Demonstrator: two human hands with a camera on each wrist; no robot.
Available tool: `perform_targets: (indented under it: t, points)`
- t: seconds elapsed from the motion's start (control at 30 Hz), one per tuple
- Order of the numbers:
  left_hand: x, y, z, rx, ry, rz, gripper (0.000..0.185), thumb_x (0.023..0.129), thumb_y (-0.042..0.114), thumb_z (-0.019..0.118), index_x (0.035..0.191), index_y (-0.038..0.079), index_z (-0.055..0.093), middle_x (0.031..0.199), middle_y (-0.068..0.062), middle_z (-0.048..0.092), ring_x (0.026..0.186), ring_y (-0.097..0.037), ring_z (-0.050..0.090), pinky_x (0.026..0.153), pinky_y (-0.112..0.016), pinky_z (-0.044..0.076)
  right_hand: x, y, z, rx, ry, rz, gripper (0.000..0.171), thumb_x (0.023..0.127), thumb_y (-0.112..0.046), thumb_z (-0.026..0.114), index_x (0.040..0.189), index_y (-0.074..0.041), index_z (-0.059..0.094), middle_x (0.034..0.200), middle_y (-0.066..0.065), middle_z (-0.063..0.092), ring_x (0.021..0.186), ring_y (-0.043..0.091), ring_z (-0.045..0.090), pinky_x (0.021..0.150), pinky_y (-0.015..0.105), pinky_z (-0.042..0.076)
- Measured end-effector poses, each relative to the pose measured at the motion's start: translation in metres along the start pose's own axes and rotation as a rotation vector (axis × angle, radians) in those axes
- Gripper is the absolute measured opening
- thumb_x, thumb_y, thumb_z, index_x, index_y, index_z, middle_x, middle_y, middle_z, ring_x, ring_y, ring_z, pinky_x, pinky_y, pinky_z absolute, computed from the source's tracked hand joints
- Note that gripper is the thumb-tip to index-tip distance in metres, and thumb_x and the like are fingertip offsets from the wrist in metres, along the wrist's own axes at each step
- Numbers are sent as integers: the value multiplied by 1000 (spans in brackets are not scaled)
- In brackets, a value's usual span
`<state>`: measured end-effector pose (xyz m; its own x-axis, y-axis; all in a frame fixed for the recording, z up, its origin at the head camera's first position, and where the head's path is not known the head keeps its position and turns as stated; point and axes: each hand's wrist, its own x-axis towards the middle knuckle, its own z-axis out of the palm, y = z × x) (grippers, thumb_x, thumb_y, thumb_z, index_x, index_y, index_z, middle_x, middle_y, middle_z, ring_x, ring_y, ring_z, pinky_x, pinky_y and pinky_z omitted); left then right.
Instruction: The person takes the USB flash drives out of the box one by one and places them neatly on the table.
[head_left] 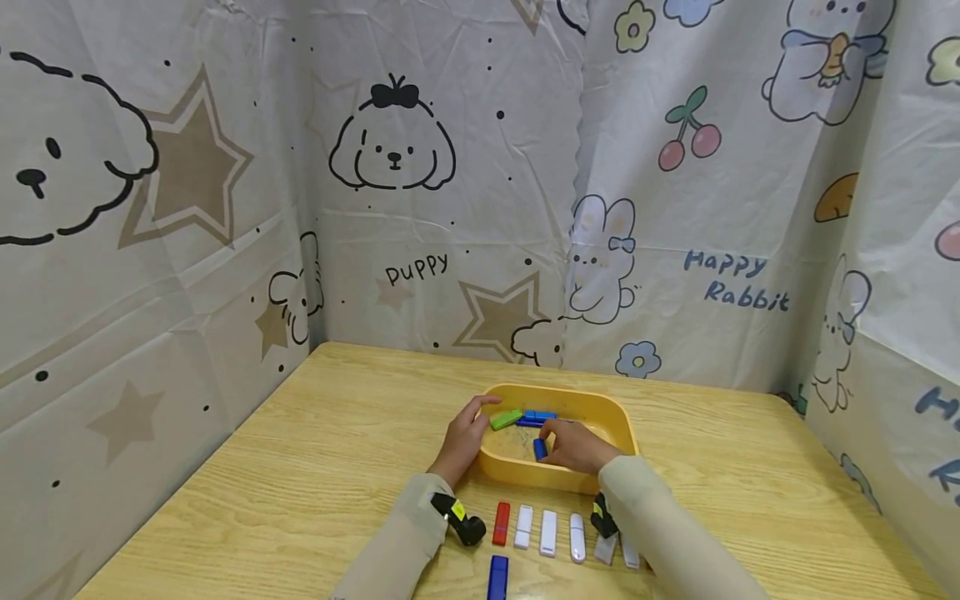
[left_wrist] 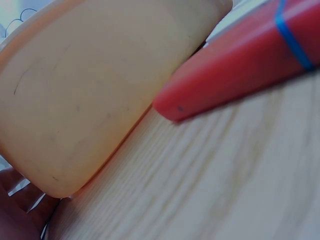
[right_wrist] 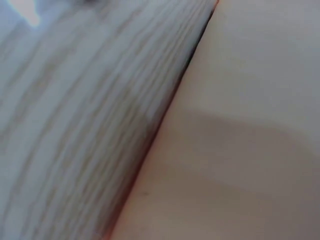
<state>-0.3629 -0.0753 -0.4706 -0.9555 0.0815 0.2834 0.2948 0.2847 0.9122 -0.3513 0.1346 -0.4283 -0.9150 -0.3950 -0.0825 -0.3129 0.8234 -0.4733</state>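
Observation:
A yellow plastic bin (head_left: 517, 473) stands on the wooden table. My left hand (head_left: 461, 442) grips its left end, fingers at the rim; the left wrist view catches some of those fingers (left_wrist: 30, 200) against the wall. Over the inside of the bin, my right hand (head_left: 577, 447) pinches a dark blue USB stick (head_left: 540, 450) between thumb and fingers. A green USB stick (head_left: 506, 419) and blue USB sticks (head_left: 540, 415) lie farther back in the bin. In the right wrist view only the bin's outer wall (right_wrist: 240, 165) and the table appear, with the hand hidden.
In front of the bin runs a row of USB sticks: a red one (head_left: 501, 523) at the left, then several white ones (head_left: 548, 533), partly hidden by the right sleeve. A blue USB stick (head_left: 498, 577) lies nearer. Printed cloth (head_left: 450, 225) hangs around the table (head_left: 262, 492).

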Motion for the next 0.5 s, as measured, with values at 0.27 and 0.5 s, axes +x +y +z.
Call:
perform_targets:
  t: [0.27, 0.5]
  points:
    - [1, -1, 0, 0, 2, 9, 35, 95, 10, 40, 123, 14, 60, 139, -11, 51, 115, -28, 49, 90, -43, 44, 3, -1, -1, -20, 39, 13, 32, 80, -26, 78, 100, -6, 64, 83, 0, 61, 73, 16, 54, 74, 32, 50]
    - [0, -1, 0, 5, 7, 15, 34, 95, 11, 40, 122, 16, 60, 139, -10, 51, 115, -27, 48, 92, -45, 42, 1, -4, -3, 0, 113, 41, 42, 77, -38, 80, 100, -7, 64, 79, -1, 59, 71, 17, 53, 66, 30, 47]
